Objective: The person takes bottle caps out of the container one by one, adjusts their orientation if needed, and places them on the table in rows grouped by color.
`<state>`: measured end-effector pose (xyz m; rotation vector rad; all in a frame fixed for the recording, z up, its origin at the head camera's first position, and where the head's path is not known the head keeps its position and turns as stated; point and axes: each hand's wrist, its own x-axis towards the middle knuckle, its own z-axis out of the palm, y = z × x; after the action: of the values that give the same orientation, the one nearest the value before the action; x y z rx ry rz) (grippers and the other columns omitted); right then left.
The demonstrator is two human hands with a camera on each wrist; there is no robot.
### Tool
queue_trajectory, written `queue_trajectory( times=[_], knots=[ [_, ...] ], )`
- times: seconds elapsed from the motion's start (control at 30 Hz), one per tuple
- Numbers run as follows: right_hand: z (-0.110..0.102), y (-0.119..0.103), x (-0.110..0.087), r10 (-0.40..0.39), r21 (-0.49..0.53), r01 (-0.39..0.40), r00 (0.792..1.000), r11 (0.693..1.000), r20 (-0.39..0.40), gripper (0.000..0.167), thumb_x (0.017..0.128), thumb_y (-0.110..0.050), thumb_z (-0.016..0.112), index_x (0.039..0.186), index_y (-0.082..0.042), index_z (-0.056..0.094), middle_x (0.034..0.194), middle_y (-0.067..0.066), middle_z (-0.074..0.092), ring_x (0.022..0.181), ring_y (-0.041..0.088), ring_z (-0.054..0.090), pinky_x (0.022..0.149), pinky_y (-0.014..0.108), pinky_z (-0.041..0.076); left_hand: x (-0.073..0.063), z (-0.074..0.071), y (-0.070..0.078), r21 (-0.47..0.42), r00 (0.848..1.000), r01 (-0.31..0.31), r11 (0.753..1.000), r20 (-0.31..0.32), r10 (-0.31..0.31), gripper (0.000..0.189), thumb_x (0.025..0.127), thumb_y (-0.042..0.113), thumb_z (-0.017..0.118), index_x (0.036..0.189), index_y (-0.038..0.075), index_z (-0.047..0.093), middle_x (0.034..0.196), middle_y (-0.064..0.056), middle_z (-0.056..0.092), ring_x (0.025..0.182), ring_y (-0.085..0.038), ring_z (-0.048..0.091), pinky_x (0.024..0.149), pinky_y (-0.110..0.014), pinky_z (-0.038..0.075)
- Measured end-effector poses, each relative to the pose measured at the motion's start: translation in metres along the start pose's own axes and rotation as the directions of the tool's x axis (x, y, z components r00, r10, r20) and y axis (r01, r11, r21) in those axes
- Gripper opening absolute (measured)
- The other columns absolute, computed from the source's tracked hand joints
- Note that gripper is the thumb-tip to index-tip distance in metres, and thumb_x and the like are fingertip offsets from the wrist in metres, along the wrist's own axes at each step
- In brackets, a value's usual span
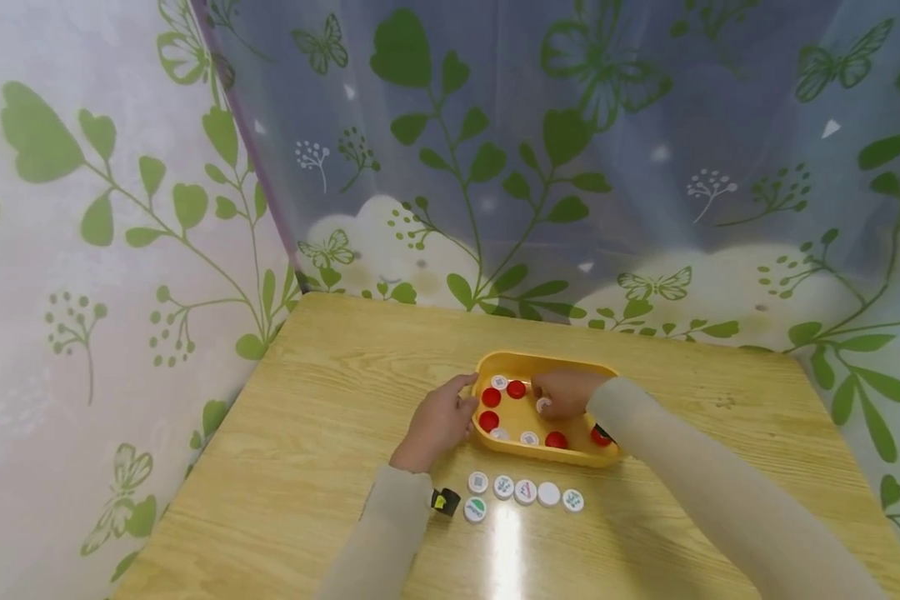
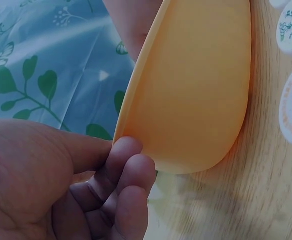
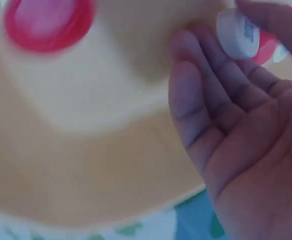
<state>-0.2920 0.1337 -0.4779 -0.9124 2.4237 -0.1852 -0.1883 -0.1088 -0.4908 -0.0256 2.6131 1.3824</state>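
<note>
A yellow plastic tray [image 1: 540,453] stands on the table with several red caps [image 1: 516,389] and white bottle caps [image 1: 529,437] scattered inside. My left hand [image 1: 437,421] grips the tray's left end; in the left wrist view, its thumb and fingertips pinch the yellow rim [image 2: 128,107]. Inside the tray, my right hand [image 1: 566,393] pinches a white bottle cap [image 3: 238,34] between thumb and fingers. A printed square mark shows on that cap's face. Part of the tray's right side is hidden by the right hand and sleeve.
In front of the tray, several white caps [image 1: 526,492] lie in a row on the wooden table [image 1: 330,392], and one printed cap [image 1: 476,509] lies below the row's left end. Patterned curtains [image 1: 495,167] stand behind and at the left.
</note>
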Motion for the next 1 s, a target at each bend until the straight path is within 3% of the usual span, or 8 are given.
queue_trajectory(
  times=[0.13,0.33,0.6,0.8,1.0],
  knots=[
    [0.009,0.013,0.003,-0.042,-0.182,0.026,0.996,0.983,-0.082,0.018,0.092,-0.021,0.075,0.091,-0.018,0.057,0.076,-0.004,0.053,0.069,0.016,0.049,0.07,0.034,0.043,0.0,0.004,-0.002,0.005,1.0,-0.006,1.0,0.002,0.006,0.046,0.108,0.026,0.057,0.153,0.025,0.05,0.078,-0.001,0.064,0.066,-0.017,0.062,0.06,-0.028,0.051],
    [0.007,0.008,0.0,-0.089,-0.231,0.06,0.989,0.971,-0.119,0.02,0.091,-0.011,0.073,0.078,-0.017,0.058,0.068,-0.003,0.05,0.063,0.016,0.046,0.064,0.031,0.041,0.001,0.006,-0.001,0.015,1.0,-0.016,1.0,0.003,0.016,0.046,0.108,0.024,0.057,0.154,0.024,0.049,0.079,-0.001,0.064,0.066,-0.017,0.063,0.061,-0.029,0.052],
    [-0.006,-0.033,0.002,0.054,-0.279,-0.079,0.994,0.957,-0.097,0.014,0.09,-0.01,0.075,0.08,-0.012,0.065,0.072,0.0,0.056,0.066,0.02,0.051,0.065,0.031,0.048,0.003,0.0,-0.007,-0.075,0.998,-0.056,0.996,0.024,0.058,0.044,0.109,0.023,0.055,0.153,0.018,0.05,0.079,-0.005,0.064,0.068,-0.021,0.064,0.063,-0.03,0.055],
    [-0.005,-0.041,0.008,0.145,-0.263,-0.162,0.986,0.951,-0.082,0.012,0.09,-0.013,0.079,0.084,-0.012,0.068,0.076,0.001,0.062,0.071,0.022,0.054,0.072,0.034,0.053,0.006,0.001,-0.011,-0.13,0.997,-0.034,0.991,0.058,0.042,0.044,0.109,0.023,0.055,0.153,0.02,0.049,0.08,-0.007,0.064,0.071,-0.024,0.065,0.065,-0.029,0.056],
    [-0.009,-0.052,0.007,0.168,-0.279,-0.186,0.982,0.942,-0.086,0.009,0.089,-0.008,0.078,0.09,-0.011,0.07,0.085,0.003,0.065,0.075,0.023,0.055,0.078,0.036,0.055,0.006,0.001,-0.011,-0.151,0.996,-0.026,0.988,0.075,0.038,0.044,0.109,0.022,0.055,0.153,0.019,0.049,0.079,-0.008,0.065,0.072,-0.028,0.067,0.067,-0.032,0.058]
  ],
)
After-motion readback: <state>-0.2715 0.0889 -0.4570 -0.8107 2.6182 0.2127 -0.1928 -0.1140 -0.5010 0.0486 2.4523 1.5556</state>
